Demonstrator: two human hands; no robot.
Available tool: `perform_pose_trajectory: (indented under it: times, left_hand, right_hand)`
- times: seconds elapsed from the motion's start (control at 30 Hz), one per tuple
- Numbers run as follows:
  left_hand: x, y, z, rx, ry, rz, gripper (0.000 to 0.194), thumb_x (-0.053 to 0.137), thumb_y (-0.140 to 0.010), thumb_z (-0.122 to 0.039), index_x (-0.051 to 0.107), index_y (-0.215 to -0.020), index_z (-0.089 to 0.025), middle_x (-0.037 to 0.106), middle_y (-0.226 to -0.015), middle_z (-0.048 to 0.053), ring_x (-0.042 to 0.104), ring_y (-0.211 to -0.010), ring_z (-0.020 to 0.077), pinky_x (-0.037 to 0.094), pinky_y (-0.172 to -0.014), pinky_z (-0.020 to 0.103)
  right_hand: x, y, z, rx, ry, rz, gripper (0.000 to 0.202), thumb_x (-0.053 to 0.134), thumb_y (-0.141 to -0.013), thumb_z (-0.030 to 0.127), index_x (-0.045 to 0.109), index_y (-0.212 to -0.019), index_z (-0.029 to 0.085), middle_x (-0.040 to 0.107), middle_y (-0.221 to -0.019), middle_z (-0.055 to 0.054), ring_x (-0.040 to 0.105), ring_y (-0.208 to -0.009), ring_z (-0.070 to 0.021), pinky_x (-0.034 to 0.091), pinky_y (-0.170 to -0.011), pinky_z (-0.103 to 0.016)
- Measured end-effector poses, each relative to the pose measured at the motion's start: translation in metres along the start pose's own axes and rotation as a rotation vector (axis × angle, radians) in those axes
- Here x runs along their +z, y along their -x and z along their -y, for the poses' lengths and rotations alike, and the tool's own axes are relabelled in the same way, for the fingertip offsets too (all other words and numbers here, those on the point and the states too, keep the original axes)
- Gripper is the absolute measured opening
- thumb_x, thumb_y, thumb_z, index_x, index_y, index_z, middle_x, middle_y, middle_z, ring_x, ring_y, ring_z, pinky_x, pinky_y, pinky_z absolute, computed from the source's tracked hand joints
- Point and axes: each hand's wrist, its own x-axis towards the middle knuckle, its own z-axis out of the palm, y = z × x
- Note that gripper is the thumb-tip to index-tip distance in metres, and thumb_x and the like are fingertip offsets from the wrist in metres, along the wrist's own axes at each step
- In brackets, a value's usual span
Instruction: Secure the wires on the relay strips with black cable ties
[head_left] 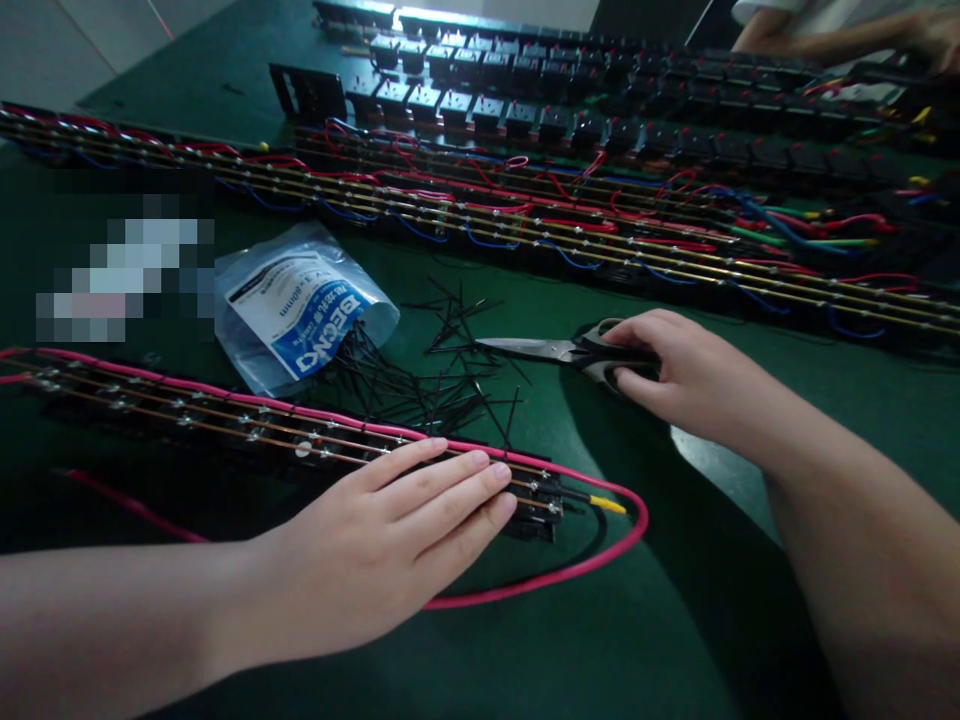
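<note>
My left hand (420, 530) lies flat, fingers stretched out, across the near end of a long black socket strip (187, 408) with bare metal rails facing up. Along its far edge runs a thick red cable (555, 467), which loops round the right end and back under my hand. A black cable tie (511, 425) sticks up from the strip beside my fingertips. My right hand (667, 365) is closed round the handles of a pair of scissors (536, 348), blades together and pointing left. Loose black cable ties (405, 395) lie between the strip and the scissors.
An opened plastic bag (300, 300) of cable ties lies beyond the strip. Further back, several long wired strips (525, 225) and rows of black sockets (487, 110) span the green table (600, 640). Another person's arm (832, 40) reaches in at the top right.
</note>
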Motion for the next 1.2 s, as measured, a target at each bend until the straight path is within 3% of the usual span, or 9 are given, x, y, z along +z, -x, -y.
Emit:
perform_pose_trajectory:
  times: [0.23,0.37,0.43,0.6,0.8,0.97,1.1,1.13,1.2]
  left_hand:
    - [0.001,0.0,0.001,-0.016,0.019,-0.022,0.053,0.058,-0.101,-0.027,0.046,-0.152,-0.019,0.049,-0.159,0.003,0.039,-0.149,0.0199,0.015,-0.132,0.04]
    - [0.0,0.0,0.001,-0.024,0.027,-0.03,0.052,0.057,-0.101,-0.027,0.047,-0.152,-0.021,0.049,-0.159,0.002,0.041,-0.148,0.0187,0.016,-0.132,0.039]
    - [0.0,0.0,0.001,-0.022,0.026,-0.029,0.052,0.057,-0.101,-0.027,0.047,-0.152,-0.02,0.05,-0.158,0.002,0.041,-0.148,0.0192,0.017,-0.132,0.039]
    - [-0.002,-0.001,0.002,-0.014,0.023,-0.041,0.051,0.056,-0.101,-0.026,0.048,-0.151,-0.02,0.051,-0.157,0.003,0.044,-0.147,0.0191,0.023,-0.13,0.038]
    - [-0.001,-0.001,0.002,-0.015,0.044,-0.054,0.049,0.055,-0.102,-0.025,0.049,-0.15,-0.019,0.053,-0.156,0.003,0.045,-0.145,0.0192,0.026,-0.129,0.039]
    - [-0.001,-0.003,0.003,-0.029,0.057,-0.06,0.048,0.055,-0.102,-0.025,0.05,-0.15,-0.02,0.053,-0.155,0.002,0.045,-0.145,0.0184,0.027,-0.128,0.037]
    - [-0.002,-0.003,0.002,-0.031,0.052,-0.069,0.047,0.055,-0.102,-0.025,0.051,-0.149,-0.021,0.055,-0.153,0.002,0.048,-0.143,0.0184,0.032,-0.126,0.036]
    - [-0.002,-0.003,0.002,-0.031,0.052,-0.068,0.047,0.055,-0.101,-0.025,0.051,-0.149,-0.021,0.055,-0.153,0.002,0.048,-0.143,0.0185,0.032,-0.126,0.036]
    - [-0.002,-0.003,0.002,-0.03,0.052,-0.067,0.048,0.055,-0.101,-0.025,0.051,-0.149,-0.021,0.054,-0.154,0.002,0.047,-0.144,0.0185,0.031,-0.127,0.036]
  right_hand:
    - [0.004,0.002,0.007,0.105,-0.053,-0.098,0.031,0.064,-0.075,0.026,0.062,-0.105,0.021,0.068,-0.103,-0.015,0.064,-0.099,-0.0386,0.048,-0.086,-0.055]
    - [0.009,0.002,0.006,0.178,-0.194,-0.117,0.038,0.067,-0.078,0.034,0.053,-0.112,0.024,0.067,-0.107,-0.013,0.065,-0.099,-0.0348,0.052,-0.084,-0.05]
    - [0.009,0.002,0.007,0.21,-0.28,-0.06,0.045,0.071,-0.077,0.045,0.051,-0.112,0.024,0.068,-0.099,-0.01,0.067,-0.088,-0.0304,0.056,-0.073,-0.044]
    - [-0.007,0.006,0.01,0.292,-0.443,0.173,0.072,0.087,-0.055,0.057,0.056,-0.11,0.023,0.061,-0.082,-0.002,0.058,-0.067,-0.0217,0.049,-0.052,-0.033]
    - [-0.036,0.012,0.007,0.188,-0.586,0.419,0.057,0.078,-0.062,0.07,0.065,-0.095,0.024,0.065,-0.082,-0.006,0.06,-0.069,-0.0235,0.052,-0.059,-0.037]
    - [-0.037,0.014,0.002,0.186,-0.551,0.529,0.048,0.084,-0.061,0.062,0.067,-0.086,0.025,0.062,-0.076,-0.004,0.06,-0.069,-0.0239,0.05,-0.057,-0.036]
    - [-0.038,0.017,0.005,0.134,-0.543,0.639,0.051,0.079,-0.062,0.072,0.069,-0.078,0.025,0.061,-0.071,-0.004,0.057,-0.062,-0.0209,0.048,-0.052,-0.035]
    - [-0.04,0.018,0.007,0.123,-0.515,0.582,0.055,0.078,-0.06,0.077,0.07,-0.075,0.025,0.061,-0.068,-0.005,0.056,-0.058,-0.0203,0.047,-0.05,-0.035]
    - [-0.043,0.019,0.01,0.111,-0.428,0.331,0.064,0.079,-0.045,0.085,0.071,-0.066,0.025,0.063,-0.063,-0.006,0.056,-0.054,-0.0198,0.046,-0.046,-0.035]
